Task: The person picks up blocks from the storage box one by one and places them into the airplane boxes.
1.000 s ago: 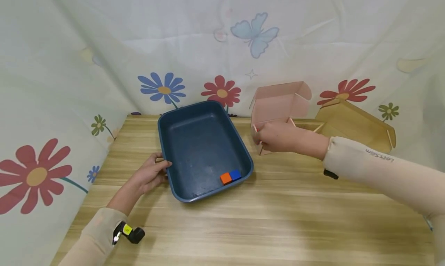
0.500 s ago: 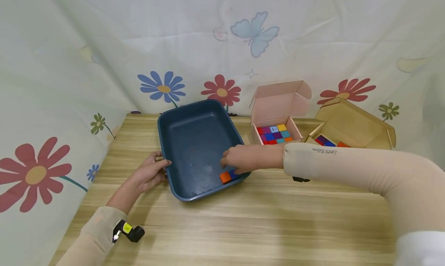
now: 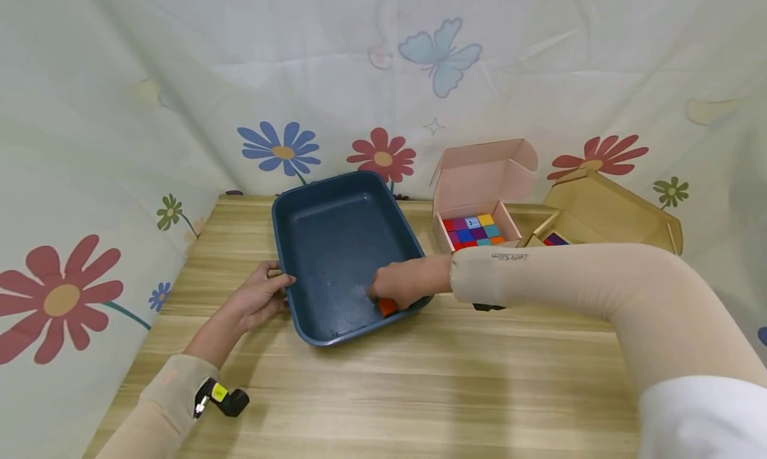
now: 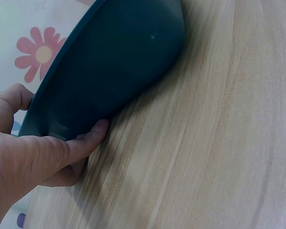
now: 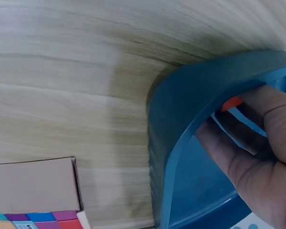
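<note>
A deep blue tray (image 3: 335, 266) stands on the wooden table. My left hand (image 3: 260, 296) grips its left side, thumb at the rim and fingers along the outer wall. Inside the tray's near right corner my right hand (image 3: 404, 284) reaches down with curled fingers. An orange block (image 3: 387, 307) shows just below the fingers in the head view. In the right wrist view, an orange block (image 5: 231, 103) shows between the thumb and fingers, which seem to pinch it; the hand hides most of it. The blue block in that corner is covered by the hand.
Behind and right of the tray, an open pink box (image 3: 485, 172) holds several coloured blocks (image 3: 473, 231). Beside it stands an open brown box (image 3: 611, 209) with blocks partly hidden by the right sleeve (image 3: 557, 272). A flowered curtain (image 3: 335, 86) hangs behind.
My right hand has moved from the pink box leftward and down into the tray's near right corner, uncovering the box's blocks. My left hand keeps its grip on the tray.
</note>
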{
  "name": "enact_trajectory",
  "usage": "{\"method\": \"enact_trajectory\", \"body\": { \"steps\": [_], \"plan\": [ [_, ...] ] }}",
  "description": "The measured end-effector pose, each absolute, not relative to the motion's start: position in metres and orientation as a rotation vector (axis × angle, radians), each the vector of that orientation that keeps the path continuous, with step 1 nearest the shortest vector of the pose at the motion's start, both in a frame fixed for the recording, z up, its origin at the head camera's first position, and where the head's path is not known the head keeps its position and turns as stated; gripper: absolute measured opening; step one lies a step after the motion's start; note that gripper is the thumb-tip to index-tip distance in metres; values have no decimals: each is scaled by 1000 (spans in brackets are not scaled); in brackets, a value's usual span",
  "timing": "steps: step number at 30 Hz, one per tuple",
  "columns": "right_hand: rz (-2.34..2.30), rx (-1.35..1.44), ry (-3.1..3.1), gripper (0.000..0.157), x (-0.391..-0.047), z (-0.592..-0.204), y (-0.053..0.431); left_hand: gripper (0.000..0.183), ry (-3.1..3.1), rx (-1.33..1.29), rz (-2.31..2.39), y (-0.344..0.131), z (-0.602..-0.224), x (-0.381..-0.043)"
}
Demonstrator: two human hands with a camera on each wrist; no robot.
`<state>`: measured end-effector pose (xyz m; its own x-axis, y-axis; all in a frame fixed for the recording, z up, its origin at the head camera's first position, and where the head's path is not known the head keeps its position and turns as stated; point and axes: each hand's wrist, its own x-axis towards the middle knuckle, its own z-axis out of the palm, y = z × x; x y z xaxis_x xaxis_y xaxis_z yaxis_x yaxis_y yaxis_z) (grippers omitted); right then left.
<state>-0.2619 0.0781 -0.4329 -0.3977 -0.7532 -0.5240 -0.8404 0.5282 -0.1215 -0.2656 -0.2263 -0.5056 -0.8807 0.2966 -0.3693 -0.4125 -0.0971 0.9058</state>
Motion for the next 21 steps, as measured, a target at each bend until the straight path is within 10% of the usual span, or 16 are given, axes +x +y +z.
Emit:
{"method": "enact_trajectory", "body": {
  "steps": [21],
  "plan": [
    [242, -1279, 2277, 17, -271, -437, 73, 48, 1710, -127, 2021, -227, -508, -269]
  ]
}}
